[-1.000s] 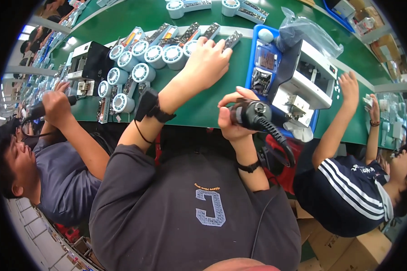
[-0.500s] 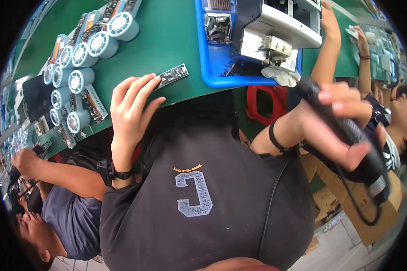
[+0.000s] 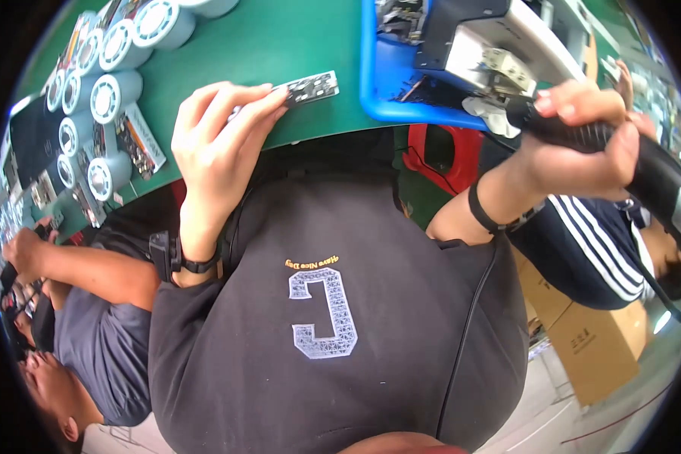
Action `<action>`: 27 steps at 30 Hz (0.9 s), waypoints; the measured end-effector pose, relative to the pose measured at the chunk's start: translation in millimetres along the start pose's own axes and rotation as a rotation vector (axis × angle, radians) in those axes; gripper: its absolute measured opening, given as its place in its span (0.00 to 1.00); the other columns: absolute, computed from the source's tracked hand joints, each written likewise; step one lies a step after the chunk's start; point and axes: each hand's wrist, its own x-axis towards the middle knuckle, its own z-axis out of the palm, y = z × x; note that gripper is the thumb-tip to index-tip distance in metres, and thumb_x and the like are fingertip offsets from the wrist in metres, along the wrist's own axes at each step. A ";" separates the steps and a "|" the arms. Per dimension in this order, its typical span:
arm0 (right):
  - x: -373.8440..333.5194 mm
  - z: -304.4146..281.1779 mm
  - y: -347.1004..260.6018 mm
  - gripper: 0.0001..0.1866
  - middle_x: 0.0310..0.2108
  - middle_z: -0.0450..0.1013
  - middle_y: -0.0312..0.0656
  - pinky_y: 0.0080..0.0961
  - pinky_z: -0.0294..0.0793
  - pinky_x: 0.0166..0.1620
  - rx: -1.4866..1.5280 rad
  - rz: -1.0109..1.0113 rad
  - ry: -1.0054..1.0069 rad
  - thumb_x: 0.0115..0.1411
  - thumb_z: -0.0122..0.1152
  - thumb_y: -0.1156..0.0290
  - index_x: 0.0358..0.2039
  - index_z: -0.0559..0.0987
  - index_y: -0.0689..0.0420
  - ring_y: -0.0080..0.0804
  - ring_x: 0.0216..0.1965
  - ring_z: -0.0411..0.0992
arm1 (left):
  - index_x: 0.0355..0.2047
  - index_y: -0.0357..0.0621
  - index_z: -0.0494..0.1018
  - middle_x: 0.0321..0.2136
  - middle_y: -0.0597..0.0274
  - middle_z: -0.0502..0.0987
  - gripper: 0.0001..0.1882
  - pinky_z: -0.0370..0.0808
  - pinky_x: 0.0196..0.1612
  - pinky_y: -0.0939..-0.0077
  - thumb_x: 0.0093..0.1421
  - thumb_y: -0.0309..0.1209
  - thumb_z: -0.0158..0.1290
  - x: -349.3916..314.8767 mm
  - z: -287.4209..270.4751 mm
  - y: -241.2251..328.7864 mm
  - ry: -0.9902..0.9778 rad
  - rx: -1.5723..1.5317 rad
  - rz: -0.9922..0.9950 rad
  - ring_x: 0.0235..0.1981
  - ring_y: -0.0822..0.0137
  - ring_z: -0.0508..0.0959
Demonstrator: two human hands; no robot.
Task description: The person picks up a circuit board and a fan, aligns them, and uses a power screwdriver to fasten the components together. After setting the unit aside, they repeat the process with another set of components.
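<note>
My left hand (image 3: 218, 147) pinches a narrow circuit board (image 3: 315, 88) between thumb and fingers at its left end, just over the green table near the edge. My right hand (image 3: 575, 155) is wrapped round a black electric screwdriver (image 3: 654, 170) with a cord at its rear. The screwdriver's front end points left, close to the metal front of a white and dark screw feeder (image 3: 469, 64). Its bit cannot be made out. Crumpled white material (image 3: 492, 117) lies by the feeder, partly behind the screwdriver.
The feeder stands in a blue tray (image 3: 424, 113) with dark screws. Light blue cylindrical units (image 3: 107, 98) with boards line the table's left. A red stool (image 3: 440, 155) stands below the edge. One person sits left, another right. A cardboard box (image 3: 590, 352) is on the floor.
My right hand has swung the screwdriver up toward the feeder, from a slanted hold beside my arm. My left fingers have closed on the board. The view has shifted.
</note>
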 end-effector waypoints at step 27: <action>-63.5 129.6 15.7 0.18 0.15 0.62 0.43 0.26 0.66 0.12 0.046 -0.057 -0.126 0.63 0.40 0.66 0.51 0.55 0.59 0.33 0.07 0.60 | 0.40 0.56 0.85 0.31 0.76 0.77 0.16 0.73 0.41 0.71 0.49 0.32 0.69 -11.5 10.4 -7.5 0.094 -0.019 -0.107 0.34 0.69 0.78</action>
